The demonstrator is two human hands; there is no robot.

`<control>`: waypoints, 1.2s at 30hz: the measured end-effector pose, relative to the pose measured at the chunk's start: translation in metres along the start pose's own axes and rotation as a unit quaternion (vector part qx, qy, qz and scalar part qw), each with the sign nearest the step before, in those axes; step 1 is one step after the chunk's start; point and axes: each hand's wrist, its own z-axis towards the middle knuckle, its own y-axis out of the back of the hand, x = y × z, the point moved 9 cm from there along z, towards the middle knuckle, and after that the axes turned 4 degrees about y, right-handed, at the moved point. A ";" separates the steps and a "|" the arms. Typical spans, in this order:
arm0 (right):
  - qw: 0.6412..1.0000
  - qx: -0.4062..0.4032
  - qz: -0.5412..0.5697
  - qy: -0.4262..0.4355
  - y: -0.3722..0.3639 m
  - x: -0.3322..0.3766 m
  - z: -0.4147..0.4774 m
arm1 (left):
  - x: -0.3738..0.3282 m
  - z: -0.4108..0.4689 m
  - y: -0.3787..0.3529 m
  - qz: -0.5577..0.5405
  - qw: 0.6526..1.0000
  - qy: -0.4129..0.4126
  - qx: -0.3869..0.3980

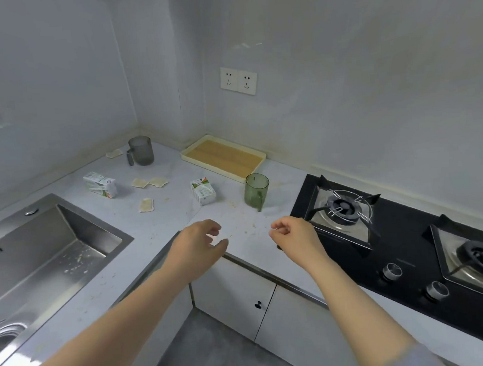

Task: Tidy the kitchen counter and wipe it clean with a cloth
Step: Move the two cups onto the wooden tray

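The pale grey counter (177, 215) is scattered with crumbs. On it lie two small white drink cartons, one (100, 185) at the left and one (203, 191) in the middle, and several beige crackers (146, 204). A green glass (256, 191) stands near the stove and a grey mug (140, 150) stands in the far corner. My left hand (199, 245) and my right hand (293, 235) hover over the counter's front edge, fingers loosely curled, holding nothing. No cloth is in view.
A steel sink (41, 251) with scraps in it fills the left. A black two-burner gas stove (402, 241) lies at the right. A cream tray (223, 157) with a wooden board sits against the back wall. White cabinet doors (241, 293) are below.
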 end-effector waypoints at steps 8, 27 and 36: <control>0.999 0.025 0.011 -0.043 -0.022 -0.031 0.087 | 0.012 0.085 -0.013 0.014 0.999 0.029 0.014; 0.973 -0.002 -0.029 -0.230 -0.087 -0.090 0.214 | 0.073 0.279 -0.052 0.022 0.988 0.025 0.154; 0.969 0.011 0.084 -0.234 -0.099 -0.103 0.243 | 0.073 0.308 -0.078 0.023 0.984 0.059 0.169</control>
